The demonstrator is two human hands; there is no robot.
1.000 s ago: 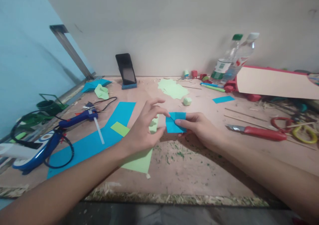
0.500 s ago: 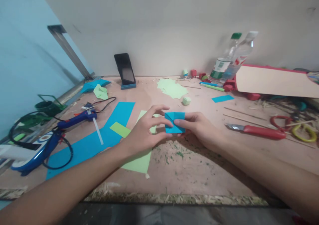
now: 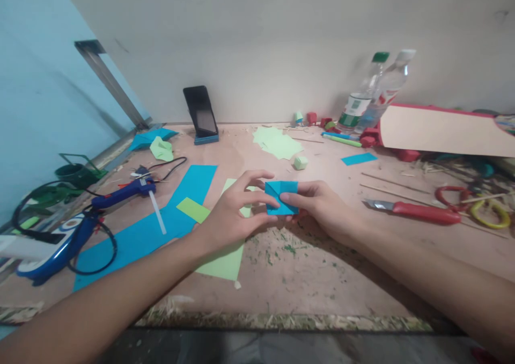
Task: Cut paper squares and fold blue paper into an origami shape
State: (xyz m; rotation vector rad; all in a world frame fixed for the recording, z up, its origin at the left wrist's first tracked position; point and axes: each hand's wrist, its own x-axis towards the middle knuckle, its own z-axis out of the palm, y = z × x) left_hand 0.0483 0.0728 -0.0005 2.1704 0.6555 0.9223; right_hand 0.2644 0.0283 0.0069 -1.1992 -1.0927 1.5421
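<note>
A small blue folded paper square (image 3: 281, 197) with crease lines is held above the table at the centre. My right hand (image 3: 317, 205) pinches its right side, thumb on the front face and fingers behind. On the left edge rest the fingertips of my left hand (image 3: 237, 208), the index finger on the face and the thumb at the lower corner. Beneath my left hand lie a light green sheet (image 3: 225, 262) and a green strip (image 3: 193, 210), the strip on top of a large blue paper (image 3: 132, 240).
A glue gun (image 3: 124, 192) and a power strip (image 3: 60, 251) with cables lie left. A phone (image 3: 200, 111) stands at the back. To the right are a red-handled cutter (image 3: 426, 212), scissors (image 3: 488, 213), sticks and two bottles (image 3: 358, 103). A pale green cube (image 3: 300, 163) sits beyond my hands.
</note>
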